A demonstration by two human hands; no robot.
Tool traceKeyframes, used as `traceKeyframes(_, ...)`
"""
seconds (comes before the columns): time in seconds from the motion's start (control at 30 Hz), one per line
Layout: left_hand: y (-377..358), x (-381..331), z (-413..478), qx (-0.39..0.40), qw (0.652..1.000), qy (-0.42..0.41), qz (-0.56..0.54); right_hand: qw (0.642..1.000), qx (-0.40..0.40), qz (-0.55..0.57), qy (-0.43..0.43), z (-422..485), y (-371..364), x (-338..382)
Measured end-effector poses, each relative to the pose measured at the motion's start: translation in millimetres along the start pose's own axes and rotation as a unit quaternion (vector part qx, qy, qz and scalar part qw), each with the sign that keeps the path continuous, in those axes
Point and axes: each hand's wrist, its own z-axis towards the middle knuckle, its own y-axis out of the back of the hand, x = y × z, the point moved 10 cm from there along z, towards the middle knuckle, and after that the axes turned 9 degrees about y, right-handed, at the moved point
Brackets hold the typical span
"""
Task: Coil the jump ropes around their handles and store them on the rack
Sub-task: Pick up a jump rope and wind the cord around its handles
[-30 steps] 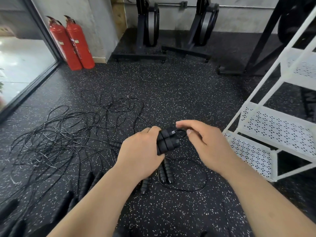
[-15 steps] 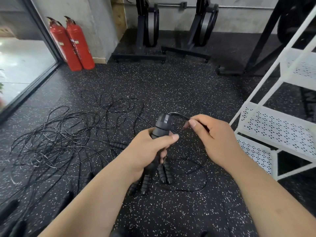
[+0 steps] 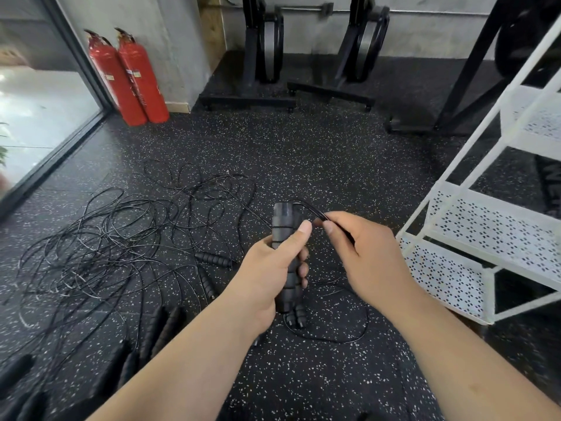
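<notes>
My left hand (image 3: pixel 270 268) grips a pair of black jump rope handles (image 3: pixel 283 226) held upright together above the floor. Their thin black rope (image 3: pixel 312 209) arcs from the handle tops to my right hand (image 3: pixel 364 256), which pinches it just right of the handles. The rest of this rope loops on the floor (image 3: pixel 343 338) below my hands. A tangle of several black ropes (image 3: pixel 100 247) lies on the floor to the left, with loose handles (image 3: pixel 214 259) near it. The white perforated rack (image 3: pixel 485 238) stands at the right.
Two red fire extinguishers (image 3: pixel 127 77) stand by the wall at the back left beside a glass door (image 3: pixel 36 110). Black exercise machines (image 3: pixel 267 50) line the back wall. More black handles (image 3: pixel 161 329) lie at the lower left on the speckled rubber floor.
My left hand turned the handles from lying sideways to standing upright. My right hand pulled the rope out to the right of the handle tops.
</notes>
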Motion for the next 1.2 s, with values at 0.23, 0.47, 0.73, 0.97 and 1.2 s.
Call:
traceKeyframes(0.23, 14, 7, 4, -0.04, 0.989, 0.021, -0.142, 0.999, 0.037, -0.006, 0.025, -8, -29, 21)
traceKeyframes(0.47, 27, 6, 8, -0.084, 0.975, 0.027, -0.205, 0.994, 0.058, -0.059, 0.072, -18, -47, 35)
traceKeyframes(0.73, 42, 4, 16, -0.12, 0.954, 0.014, -0.273, 0.987, 0.071, -0.107, 0.094, -26, -49, 49)
traceKeyframes(0.97, 38, -7, 12, -0.09, 0.951, -0.003, -0.296, 0.98, 0.106, -0.144, 0.091, -39, -56, 61)
traceKeyframes(1.2, 21, 14, -1, -0.072, 0.948, 0.059, -0.303, 0.974, 0.1, -0.171, 0.113, -39, -57, 62)
